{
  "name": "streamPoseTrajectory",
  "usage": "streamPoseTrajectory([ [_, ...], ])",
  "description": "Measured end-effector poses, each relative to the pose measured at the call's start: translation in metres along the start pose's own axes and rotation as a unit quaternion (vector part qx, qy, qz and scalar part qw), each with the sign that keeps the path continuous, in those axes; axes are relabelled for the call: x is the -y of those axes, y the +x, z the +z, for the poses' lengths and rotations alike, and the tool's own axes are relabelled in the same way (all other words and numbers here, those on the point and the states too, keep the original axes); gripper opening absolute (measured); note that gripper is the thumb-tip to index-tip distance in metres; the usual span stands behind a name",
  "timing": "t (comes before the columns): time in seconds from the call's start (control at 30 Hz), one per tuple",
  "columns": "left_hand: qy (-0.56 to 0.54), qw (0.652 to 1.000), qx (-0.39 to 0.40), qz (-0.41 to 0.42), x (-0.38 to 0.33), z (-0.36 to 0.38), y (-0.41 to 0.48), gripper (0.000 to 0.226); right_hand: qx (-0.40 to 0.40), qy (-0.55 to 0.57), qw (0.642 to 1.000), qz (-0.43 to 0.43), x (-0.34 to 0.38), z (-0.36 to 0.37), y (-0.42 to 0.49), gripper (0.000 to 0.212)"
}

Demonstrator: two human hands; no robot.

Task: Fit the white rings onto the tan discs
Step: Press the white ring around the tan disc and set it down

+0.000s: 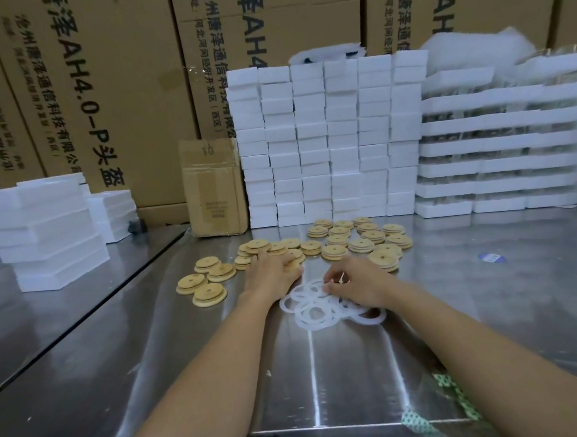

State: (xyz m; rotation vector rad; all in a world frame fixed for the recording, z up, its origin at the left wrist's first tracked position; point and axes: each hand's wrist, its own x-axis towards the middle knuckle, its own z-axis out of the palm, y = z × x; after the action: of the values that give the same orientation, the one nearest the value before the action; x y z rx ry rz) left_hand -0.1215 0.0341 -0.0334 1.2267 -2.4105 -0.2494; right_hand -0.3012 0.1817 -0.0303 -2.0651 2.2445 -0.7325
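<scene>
**Discs, Rings and Boxes by Number**

Four tan discs (208,264) lie apart at the near left. About eight more, partly hidden, cluster in the middle, and some fourteen sit at the far right. The white rings (313,312) form one tangled heap of roughly eight, too overlapped to count surely. White boxes (313,137) rise in six columns at the far middle. One small cardboard box (213,186) stands to their left.

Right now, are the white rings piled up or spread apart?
Piled up. The white rings overlap each other in one loose heap on the steel table.
</scene>
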Motion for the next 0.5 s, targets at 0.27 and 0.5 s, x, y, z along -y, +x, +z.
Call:
streamPoseTrajectory([
  [0.27, -0.218, 0.976, 0.001, 0.013, -0.015, 0.001, 0.002, 0.042, -0.044, 0.049, 0.998, 0.023, -0.004, 0.004, -0.002, 0.056],
  [0.5, -0.207, 0.969, 0.010, 0.133, -0.040, 0.008, 0.001, 0.024, -0.052, 0.059, 0.997, 0.021, -0.005, 0.002, -0.004, 0.056],
])
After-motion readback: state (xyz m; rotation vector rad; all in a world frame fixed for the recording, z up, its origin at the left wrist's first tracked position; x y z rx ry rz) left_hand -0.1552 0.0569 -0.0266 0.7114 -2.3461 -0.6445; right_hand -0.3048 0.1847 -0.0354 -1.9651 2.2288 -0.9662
